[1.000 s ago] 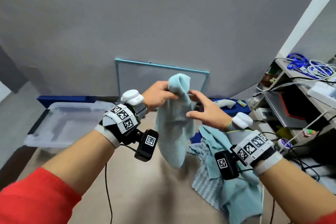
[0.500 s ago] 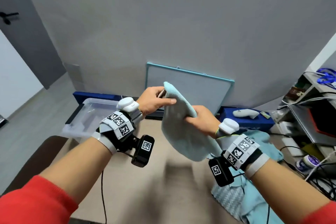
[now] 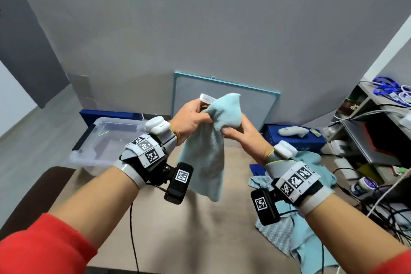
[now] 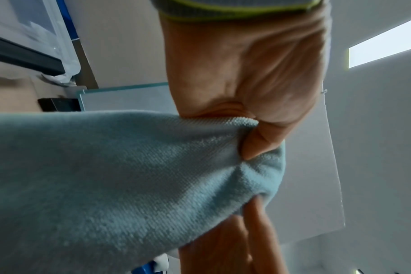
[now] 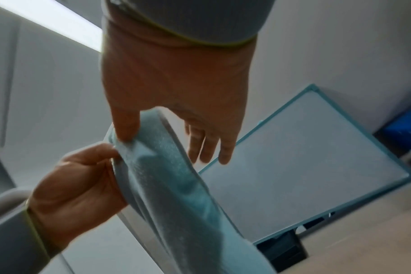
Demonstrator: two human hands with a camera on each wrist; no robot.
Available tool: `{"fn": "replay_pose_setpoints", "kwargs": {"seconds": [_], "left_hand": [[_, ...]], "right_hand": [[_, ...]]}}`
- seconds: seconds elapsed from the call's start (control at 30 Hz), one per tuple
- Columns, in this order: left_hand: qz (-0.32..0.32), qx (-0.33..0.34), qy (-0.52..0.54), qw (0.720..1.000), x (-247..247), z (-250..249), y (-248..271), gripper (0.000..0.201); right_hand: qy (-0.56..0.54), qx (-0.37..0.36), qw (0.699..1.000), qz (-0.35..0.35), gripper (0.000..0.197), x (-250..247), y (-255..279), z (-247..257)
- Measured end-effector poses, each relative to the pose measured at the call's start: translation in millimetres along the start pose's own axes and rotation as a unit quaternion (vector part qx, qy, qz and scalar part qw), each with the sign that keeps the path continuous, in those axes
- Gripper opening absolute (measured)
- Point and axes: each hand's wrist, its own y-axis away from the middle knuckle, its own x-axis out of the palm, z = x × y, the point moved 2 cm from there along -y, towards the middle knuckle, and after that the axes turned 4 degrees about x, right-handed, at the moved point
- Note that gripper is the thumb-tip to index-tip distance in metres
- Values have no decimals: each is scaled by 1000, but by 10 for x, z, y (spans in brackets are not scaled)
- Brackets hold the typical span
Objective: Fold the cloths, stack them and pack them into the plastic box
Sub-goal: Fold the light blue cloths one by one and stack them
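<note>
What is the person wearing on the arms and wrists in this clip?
Red sleeves pushed up the forearms. Each wrist carries a grey band with a yellow-green edge, a black mount with white square code markers, a rounded white pod on top, and a black camera block bearing another marker. A thin black cable hangs from the left rig. The hands are bare.

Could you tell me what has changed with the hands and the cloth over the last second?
The right hand, open beside the light blue cloth a second ago, has taken hold of its top next to the left hand, which has kept its grip; a white tag now shows there. The pile of cloths and the plastic box seem unchanged.
</note>
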Motion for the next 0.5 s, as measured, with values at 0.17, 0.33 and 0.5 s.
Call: {"fn": "replay_pose_setpoints", "kwargs": {"seconds": [0.17, 0.33, 0.5], "left_hand": [[-14, -6, -31, 999, -82, -73, 18, 52], [48, -59, -83, 994, -292, -33, 91, 65], [60, -82, -129, 986, -62, -117, -75, 56]], "right_hand": [[87, -1, 996, 18, 13, -41, -30, 27], [102, -46, 991, -72, 24, -253, -100, 91], [180, -106, 978, 6, 8, -216, -138, 272]]}}
